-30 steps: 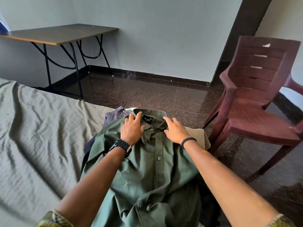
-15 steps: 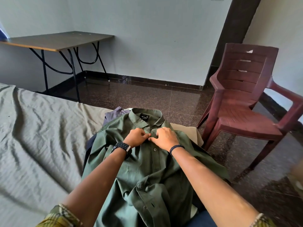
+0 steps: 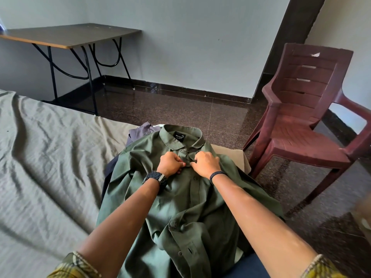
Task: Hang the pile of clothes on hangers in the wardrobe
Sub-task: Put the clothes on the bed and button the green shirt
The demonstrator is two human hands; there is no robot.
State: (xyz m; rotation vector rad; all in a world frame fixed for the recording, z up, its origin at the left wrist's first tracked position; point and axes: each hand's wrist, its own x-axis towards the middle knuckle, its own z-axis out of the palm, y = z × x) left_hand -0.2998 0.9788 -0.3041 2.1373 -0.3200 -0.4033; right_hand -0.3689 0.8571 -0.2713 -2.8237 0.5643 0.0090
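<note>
A green button-up shirt (image 3: 186,205) lies face up on top of a pile of clothes at the bed's far edge, collar pointing away from me. My left hand (image 3: 169,164) and my right hand (image 3: 204,163) sit side by side just below the collar, each pinching the shirt's placket at a button near the top. A grey-purple garment (image 3: 140,132), a dark navy one (image 3: 109,171) and a beige one (image 3: 232,157) stick out from under the shirt. No hanger or wardrobe is in view.
The pile rests on a bed with a wrinkled grey sheet (image 3: 50,167). A maroon plastic chair (image 3: 301,121) stands close on the right. A folding table (image 3: 68,36) stands against the far left wall. Dark polished floor (image 3: 180,111) lies beyond the bed.
My hands came off the collar, where they lay flat, and moved down toward me to the top of the placket, where their fingers now pinch the fabric. The head has tilted slightly.
</note>
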